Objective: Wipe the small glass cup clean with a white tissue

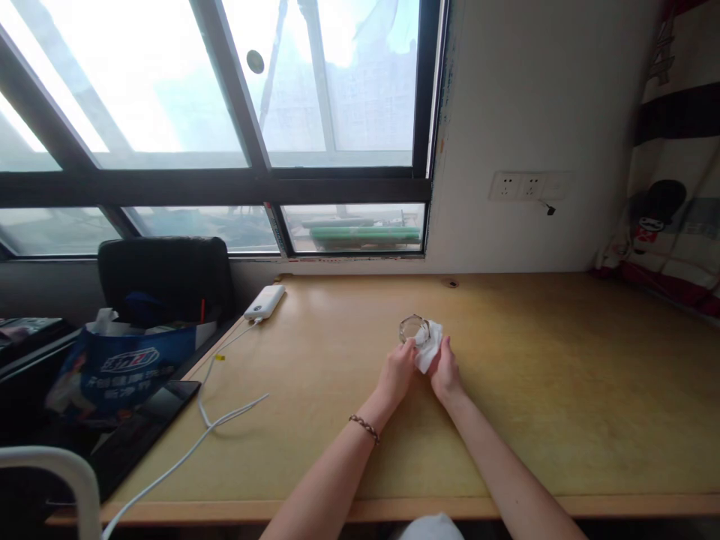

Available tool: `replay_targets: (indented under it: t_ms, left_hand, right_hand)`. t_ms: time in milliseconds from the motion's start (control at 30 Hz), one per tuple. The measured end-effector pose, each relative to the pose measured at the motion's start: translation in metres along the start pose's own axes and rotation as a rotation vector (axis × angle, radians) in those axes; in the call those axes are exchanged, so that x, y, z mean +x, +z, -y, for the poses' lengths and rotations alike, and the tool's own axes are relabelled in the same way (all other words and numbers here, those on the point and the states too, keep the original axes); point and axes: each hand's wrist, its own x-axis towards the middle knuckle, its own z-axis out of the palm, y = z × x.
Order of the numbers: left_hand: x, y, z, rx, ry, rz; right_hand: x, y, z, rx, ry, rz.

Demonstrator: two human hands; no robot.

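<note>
Near the middle of the counter [562,390], between two bare hands, is a clear round object [403,331] with a darker rim; whether it touches the surface below, I cannot tell. The left hand [397,369] has its grip closed on the near side of that rim, thumb and fingers together. A crumpled white tissue [428,351] covers the object's right side, and the right hand [445,373] has its grip clamped on the tissue from the right, thumb upward, the other fingers mostly hidden. Around the left wrist sits a dark beaded bracelet [364,428].

Farther left, near the counter's left edge, lies a white power bank [265,301], with a white cable [203,397] running from it toward the lower left, a small yellow tag [220,358] beside it. Beyond that edge are a dark flat panel [151,420], a blue printed bag [129,371] and a black chair [166,270]. Behind the counter, a dark-framed window [337,184] fills the left, wall sockets [532,185] sit to the right, and a patterned curtain [675,187] hangs at the far right.
</note>
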Motion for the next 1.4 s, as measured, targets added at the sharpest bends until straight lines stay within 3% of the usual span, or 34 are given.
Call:
replay_targets:
  t_ms: [100, 367, 500, 667, 800, 900, 1033, 1200, 1267, 1400]
  left_hand:
    - [-0.008, 0.003, -0.002, -0.010, 0.019, 0.020]
    - [-0.008, -0.024, -0.011, -0.009, 0.041, 0.000]
    - [-0.006, -0.026, -0.015, -0.015, 0.065, 0.026]
    - [-0.002, -0.019, -0.002, -0.206, -0.123, 0.061]
    - [0.002, -0.017, 0.008, -0.428, -0.237, 0.180]
    - [0.004, -0.018, 0.011, -0.456, -0.246, 0.149]
    - [0.003, -0.021, 0.010, -0.392, -0.265, 0.132]
    - [0.002, -0.024, 0.001, -0.397, -0.296, 0.142]
    - [0.002, -0.025, -0.002, -0.448, -0.338, 0.125]
    - [0.004, -0.029, -0.004, -0.551, -0.432, 0.066]
  right_hand:
    - [0.003, -0.004, 0.001, 0.002, 0.003, -0.079]
    - [-0.008, 0.007, 0.001, -0.146, -0.003, 0.032]
    - [-0.006, -0.001, -0.004, -0.173, 0.005, -0.036]
    - [-0.002, -0.008, -0.010, -0.203, 0.017, -0.018]
    - [0.000, -0.010, -0.012, -0.333, 0.013, -0.012]
    - [0.002, -0.015, -0.009, -0.550, -0.070, -0.088]
    - [0.001, -0.018, 0.002, -0.926, -0.297, -0.180]
    - [-0.004, -0.014, 0.016, -1.174, -0.524, -0.180]
    - [-0.003, -0.013, 0.016, -1.207, -0.493, -0.127]
    - [0.002, -0.015, 0.007, -1.186, -0.244, 0.007]
